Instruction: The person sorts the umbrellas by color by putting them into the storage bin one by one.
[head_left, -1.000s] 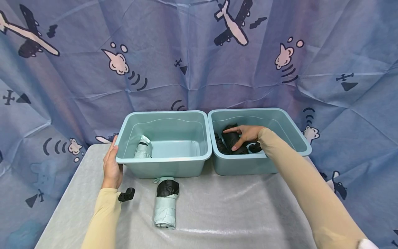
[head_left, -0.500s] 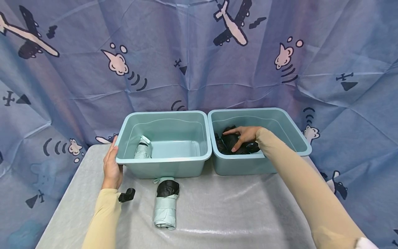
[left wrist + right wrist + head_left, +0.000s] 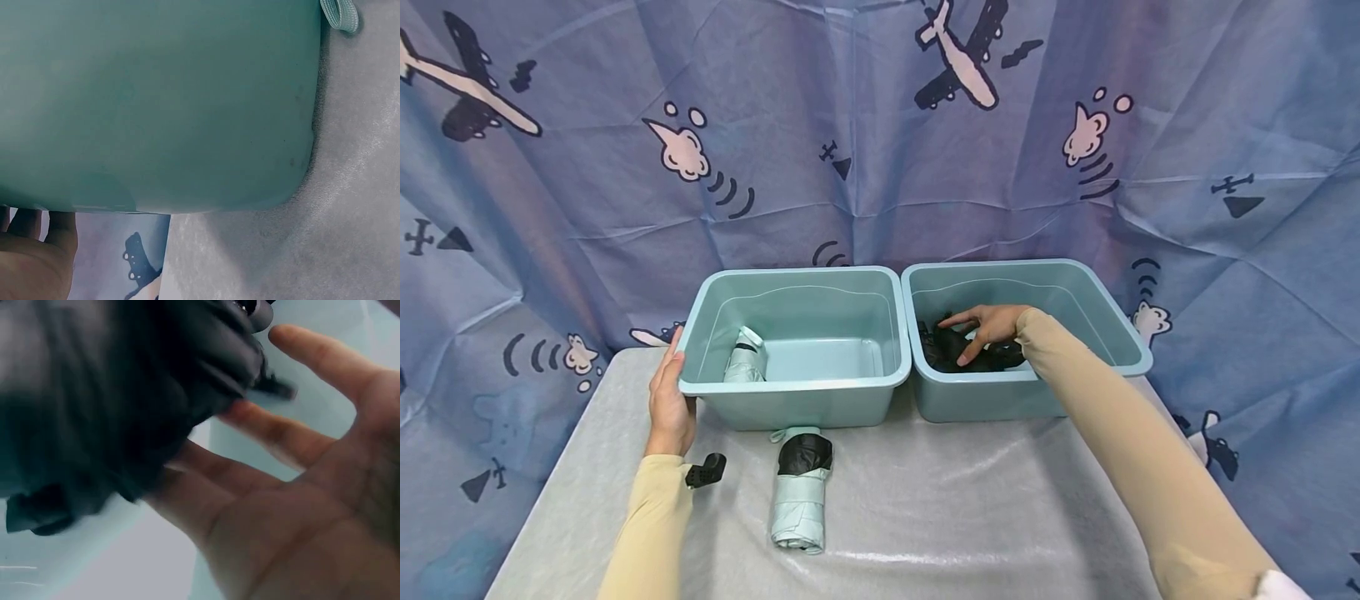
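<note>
My right hand (image 3: 988, 323) is inside the right teal bin (image 3: 985, 402), its fingers spread over a black folded umbrella (image 3: 951, 348). In the right wrist view the fingers are fairly straight beside the loose black fabric (image 3: 94, 394), which hides some fingertips. More black fabric lies around it in that bin. My left hand (image 3: 668, 408) rests with straight fingers against the left side of the left teal bin (image 3: 797, 406). A rolled mint folded umbrella (image 3: 745, 360) lies inside that bin. Another mint umbrella (image 3: 797, 510) with a black band lies on the table in front.
The two bins stand side by side on a grey covered table (image 3: 985, 517), rims almost touching. A blue curtain (image 3: 880, 183) printed with planes hangs close behind them. A black wrist camera (image 3: 706, 470) juts out from the left sleeve. A strap loop (image 3: 340, 15) shows beside the bin.
The black umbrella has sunk lower and tipped down in the right bin beneath my right hand, which stays nearly in place. My left hand has not moved.
</note>
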A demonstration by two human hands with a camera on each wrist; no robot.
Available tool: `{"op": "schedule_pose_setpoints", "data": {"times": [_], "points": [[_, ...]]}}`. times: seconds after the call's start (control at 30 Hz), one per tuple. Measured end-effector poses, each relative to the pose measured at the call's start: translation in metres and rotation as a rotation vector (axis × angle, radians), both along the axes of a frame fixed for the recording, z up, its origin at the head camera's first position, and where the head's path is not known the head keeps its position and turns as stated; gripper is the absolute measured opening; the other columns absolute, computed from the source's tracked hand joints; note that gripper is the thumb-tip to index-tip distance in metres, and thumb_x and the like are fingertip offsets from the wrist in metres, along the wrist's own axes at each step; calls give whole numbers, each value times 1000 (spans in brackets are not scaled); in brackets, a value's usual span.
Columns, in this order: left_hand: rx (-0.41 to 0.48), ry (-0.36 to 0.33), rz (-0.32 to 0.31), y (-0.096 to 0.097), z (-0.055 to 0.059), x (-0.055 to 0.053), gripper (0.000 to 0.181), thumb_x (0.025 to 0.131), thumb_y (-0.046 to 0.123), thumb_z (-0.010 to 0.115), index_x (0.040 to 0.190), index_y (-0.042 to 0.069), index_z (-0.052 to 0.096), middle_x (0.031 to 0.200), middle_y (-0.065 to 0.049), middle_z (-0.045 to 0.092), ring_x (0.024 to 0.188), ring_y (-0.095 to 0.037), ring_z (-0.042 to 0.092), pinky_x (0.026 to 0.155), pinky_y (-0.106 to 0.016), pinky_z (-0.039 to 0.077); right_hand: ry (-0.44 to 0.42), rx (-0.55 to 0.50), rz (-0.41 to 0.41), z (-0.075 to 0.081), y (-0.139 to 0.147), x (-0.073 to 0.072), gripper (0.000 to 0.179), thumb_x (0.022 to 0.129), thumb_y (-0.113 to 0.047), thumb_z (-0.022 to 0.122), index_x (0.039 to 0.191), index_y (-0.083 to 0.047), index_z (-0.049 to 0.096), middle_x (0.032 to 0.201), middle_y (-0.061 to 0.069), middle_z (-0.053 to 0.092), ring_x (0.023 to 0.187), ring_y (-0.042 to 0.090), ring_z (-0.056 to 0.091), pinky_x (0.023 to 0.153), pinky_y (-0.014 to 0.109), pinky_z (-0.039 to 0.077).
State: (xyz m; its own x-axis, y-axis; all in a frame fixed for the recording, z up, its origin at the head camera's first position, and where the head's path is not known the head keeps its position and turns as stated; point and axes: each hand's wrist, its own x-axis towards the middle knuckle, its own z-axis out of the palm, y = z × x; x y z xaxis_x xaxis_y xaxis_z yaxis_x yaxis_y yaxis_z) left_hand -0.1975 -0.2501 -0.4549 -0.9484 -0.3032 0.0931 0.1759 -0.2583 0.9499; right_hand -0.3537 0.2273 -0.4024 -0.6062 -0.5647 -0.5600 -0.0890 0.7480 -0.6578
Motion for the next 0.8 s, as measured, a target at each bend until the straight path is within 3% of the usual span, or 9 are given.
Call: {"op": "schedule_pose_setpoints", "data": {"times": [0.37, 0.6, 0.8], "points": [[10, 16, -11, 2, 0, -2, 52, 111, 23, 33, 161, 14, 28, 168, 1, 23, 150, -16, 25, 120, -27, 23, -52, 7, -10, 5, 2, 0, 91, 91, -21, 78, 162, -8, 23, 159, 31, 27, 146, 46, 29, 109, 62, 38], [6, 2, -3, 2, 1, 0, 51, 110, 24, 34, 161, 18, 30, 167, 2, 26, 149, -16, 27, 120, -28, 23, -49, -41, -44, 15, 5, 0, 89, 93, -19, 76, 162, -6, 21, 156, 36, 30, 133, 46, 49, 109, 62, 38], [3, -10, -2, 0, 2, 2, 50, 111, 24, 34, 161, 21, 32, 165, -1, 29, 149, -17, 29, 119, -28, 25, -56, -92, -112, 31, 8, 8, 91, 90, -18, 80, 162, -9, 25, 157, 35, 28, 138, 48, 42, 96, 61, 50]]}}
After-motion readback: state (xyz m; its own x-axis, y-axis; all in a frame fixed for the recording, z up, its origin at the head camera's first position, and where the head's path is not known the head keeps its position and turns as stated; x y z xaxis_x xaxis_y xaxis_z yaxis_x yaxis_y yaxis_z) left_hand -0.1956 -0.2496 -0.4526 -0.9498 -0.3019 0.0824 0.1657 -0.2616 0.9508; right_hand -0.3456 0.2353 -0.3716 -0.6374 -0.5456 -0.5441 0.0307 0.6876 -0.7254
